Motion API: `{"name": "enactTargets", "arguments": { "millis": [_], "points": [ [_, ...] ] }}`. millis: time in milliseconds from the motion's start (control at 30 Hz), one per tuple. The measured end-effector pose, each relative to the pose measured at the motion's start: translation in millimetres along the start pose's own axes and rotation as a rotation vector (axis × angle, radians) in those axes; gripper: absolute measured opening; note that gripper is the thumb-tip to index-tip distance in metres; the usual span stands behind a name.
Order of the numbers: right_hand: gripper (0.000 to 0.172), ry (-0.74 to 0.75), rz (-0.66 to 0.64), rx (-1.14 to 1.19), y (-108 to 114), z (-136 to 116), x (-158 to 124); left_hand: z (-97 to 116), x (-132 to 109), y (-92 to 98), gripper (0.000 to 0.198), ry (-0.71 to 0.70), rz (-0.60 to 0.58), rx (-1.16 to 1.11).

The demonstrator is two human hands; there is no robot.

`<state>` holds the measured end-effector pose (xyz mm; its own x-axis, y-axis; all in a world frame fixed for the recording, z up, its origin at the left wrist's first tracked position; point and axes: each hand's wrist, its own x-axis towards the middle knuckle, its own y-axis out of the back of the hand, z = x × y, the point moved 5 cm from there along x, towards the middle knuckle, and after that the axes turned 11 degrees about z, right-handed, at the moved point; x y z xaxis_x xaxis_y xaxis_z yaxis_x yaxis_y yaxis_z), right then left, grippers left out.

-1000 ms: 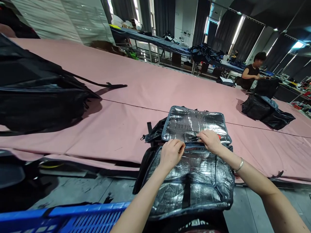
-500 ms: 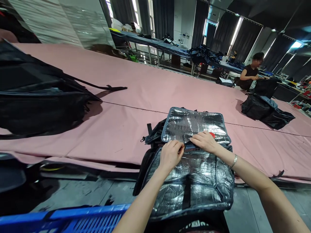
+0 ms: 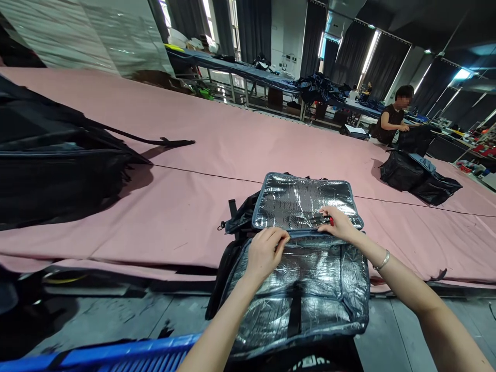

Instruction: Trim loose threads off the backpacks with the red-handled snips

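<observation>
A black bag (image 3: 298, 268) with a silver foil lining lies open in front of me at the edge of the pink-covered table. Its foil-lined flap (image 3: 294, 201) is folded back onto the table. My left hand (image 3: 266, 250) pinches the dark edge seam where flap and body meet. A little to the right, my right hand (image 3: 337, 223) is closed on a small tool (image 3: 323, 220) with dark tips and a red part, held over the flap's lower edge. A black strap (image 3: 295, 310) runs down the lining.
The pink table (image 3: 217, 165) stretches across the view. A large black bag (image 3: 54, 175) lies at left, and another black bag (image 3: 418, 175) at right near a seated person (image 3: 389, 121). A blue plastic basket (image 3: 147, 351) stands at lower left.
My right hand has moved slightly right and lifted off the seam, and the tool's dark tips now show. My left hand stays at the seam. The view has shifted a little.
</observation>
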<state>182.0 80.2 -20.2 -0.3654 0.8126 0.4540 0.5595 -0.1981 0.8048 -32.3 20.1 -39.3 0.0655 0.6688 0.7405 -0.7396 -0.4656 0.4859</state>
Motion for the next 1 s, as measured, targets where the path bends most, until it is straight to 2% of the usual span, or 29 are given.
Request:
{"name": "enactTargets", "arguments": {
  "millis": [133, 233, 367, 433, 500, 600, 733, 800, 900, 1000],
  "points": [
    [0.017, -0.167, -0.178, -0.096, -3.7, 16.6, -8.8, 3.0, 0.3, 0.8, 0.022, -0.003, 0.019, -0.041],
    [0.027, -0.208, -0.180, -0.145, -6.4, 17.0, -6.3, 1.4, 8.3, -0.9, 0.031, 0.022, 0.000, -0.046],
    [0.021, -0.247, -0.201, -0.156, -5.3, 10.9, 5.4, -5.4, 30.7, -5.8, 0.023, 0.066, -0.016, 0.002],
    [0.017, -0.258, -0.217, -0.140, -1.1, 4.7, 10.7, -2.0, 42.7, -13.6, 0.021, 0.013, -0.085, 0.041],
    [0.013, -0.258, -0.237, -0.115, 3.9, -3.7, 12.8, 6.9, 50.8, -25.0, 0.019, -0.036, -0.203, 0.021],
    [0.017, -0.258, -0.259, -0.089, 10.2, -15.6, 9.6, 25.3, 53.0, -41.7, 0.018, -0.052, -0.361, -0.051],
    [0.024, -0.272, -0.265, -0.067, 16.4, -23.1, -0.4, 40.6, 46.5, -51.5, 0.018, -0.028, -0.371, 0.052],
    [0.020, -0.276, -0.230, -0.038, 22.5, -24.8, -5.5, 42.7, 43.2, -51.8, 0.019, -0.007, -0.367, 0.089],
    [0.008, -0.242, -0.071, -0.079, 40.8, -27.8, -14.2, 43.0, 41.0, -48.0, 0.018, 0.022, -0.383, 0.089],
    [0.023, -0.071, 0.076, -0.164, 57.5, -37.6, -26.7, 43.6, 40.6, -42.3, 0.019, 0.046, -0.401, 0.080]
  ]
}}
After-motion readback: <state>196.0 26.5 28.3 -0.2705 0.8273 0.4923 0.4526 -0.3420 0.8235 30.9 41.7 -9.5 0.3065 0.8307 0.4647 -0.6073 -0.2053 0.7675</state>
